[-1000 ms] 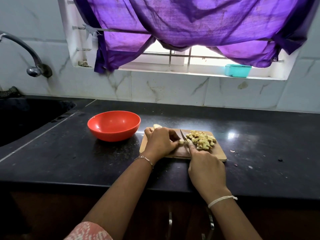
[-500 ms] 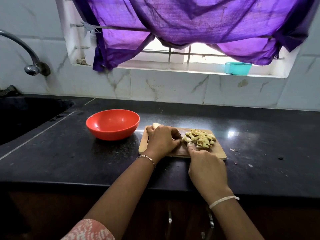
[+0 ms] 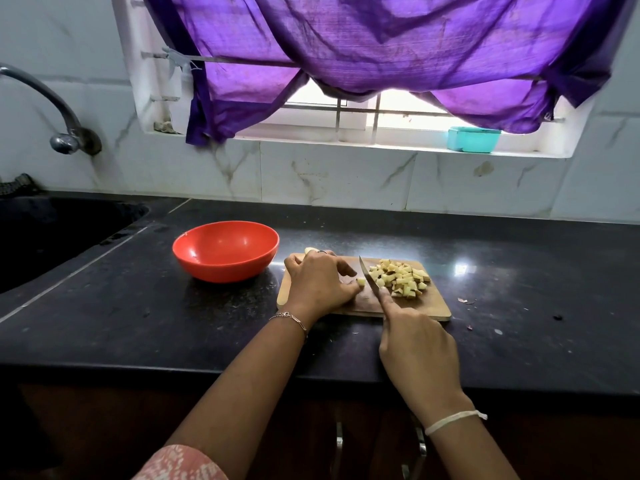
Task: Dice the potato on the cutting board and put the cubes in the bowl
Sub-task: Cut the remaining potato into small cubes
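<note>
Red bowl (image 3: 225, 271) sits on counter, just left of cutting board (image 3: 429, 308). Left hand (image 3: 317, 282), fingers curled, holds potato piece (image 3: 361, 281) down on board. Knife (image 3: 367, 277) blade stands just right of it, gripped by right hand (image 3: 419, 348), index finger along the spine. Cubes (image 3: 401, 280) piled on board's right half.

Left hand (image 3: 318, 282): chain bracelet (image 3: 289, 318) at wrist, pink patterned sleeve (image 3: 180, 464). Right hand (image 3: 419, 348): white thread band (image 3: 453, 420) at wrist.

red bowl (image 3: 225, 251), purple curtain (image 3: 381, 46), black counter (image 3: 138, 323)
</note>
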The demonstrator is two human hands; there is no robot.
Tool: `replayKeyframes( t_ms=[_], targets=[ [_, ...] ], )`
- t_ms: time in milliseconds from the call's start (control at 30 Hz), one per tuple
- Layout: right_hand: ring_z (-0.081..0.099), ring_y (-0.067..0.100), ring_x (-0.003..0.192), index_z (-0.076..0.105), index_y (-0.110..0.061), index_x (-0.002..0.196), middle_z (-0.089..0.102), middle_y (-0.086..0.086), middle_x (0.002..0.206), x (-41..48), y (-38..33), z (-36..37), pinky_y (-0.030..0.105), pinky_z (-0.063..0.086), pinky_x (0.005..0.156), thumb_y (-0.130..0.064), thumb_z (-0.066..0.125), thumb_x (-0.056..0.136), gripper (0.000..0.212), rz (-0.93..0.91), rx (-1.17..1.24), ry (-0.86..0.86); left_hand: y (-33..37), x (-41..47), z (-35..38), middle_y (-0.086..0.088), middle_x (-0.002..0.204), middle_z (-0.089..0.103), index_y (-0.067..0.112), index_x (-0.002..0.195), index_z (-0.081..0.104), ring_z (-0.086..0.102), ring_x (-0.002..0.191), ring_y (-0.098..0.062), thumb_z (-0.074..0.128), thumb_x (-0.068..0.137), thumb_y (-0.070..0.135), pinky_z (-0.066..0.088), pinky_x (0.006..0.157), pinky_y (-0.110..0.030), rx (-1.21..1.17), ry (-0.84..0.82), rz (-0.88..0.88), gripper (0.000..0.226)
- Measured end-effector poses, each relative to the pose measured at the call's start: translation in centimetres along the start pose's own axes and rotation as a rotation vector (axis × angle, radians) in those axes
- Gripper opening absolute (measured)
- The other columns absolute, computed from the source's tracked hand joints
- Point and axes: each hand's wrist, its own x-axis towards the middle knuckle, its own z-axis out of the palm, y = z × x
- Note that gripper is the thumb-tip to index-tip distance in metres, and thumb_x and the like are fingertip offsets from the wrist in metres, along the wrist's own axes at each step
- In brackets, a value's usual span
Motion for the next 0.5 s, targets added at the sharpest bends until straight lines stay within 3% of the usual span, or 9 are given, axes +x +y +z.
replayKeyframes(
  t_ms=[367,500],
  targets=[
    [0.062,0.018,0.106,0.024,-0.031,0.152,0.057,-0.003,0.131,0.3,-0.5,0.2,0.030,0.049,0.076,-0.016,0.038,0.098,0.058,-0.063,-0.063,0.000,0.3,0.1,0.1,0.012,0.114,0.064,0.030,0.092,0.076,0.047,0.120,-0.010,0.064,0.083,0.046,0.019,0.098,-0.042,0.002,-0.048,-0.002,0.022],
    [0.064,0.018,0.099,0.029,-0.030,0.150,0.064,-0.002,0.115,1.2,-0.4,0.3,0.030,0.049,0.073,-0.014,0.039,0.097,0.056,-0.094,-0.051,-0.011,0.0,0.4,0.3,0.013,0.112,0.066,0.029,0.090,0.076,0.046,0.124,-0.007,0.065,0.082,0.045,0.016,0.103,-0.045,-0.052,-0.076,-0.040,0.020]
  ],
)
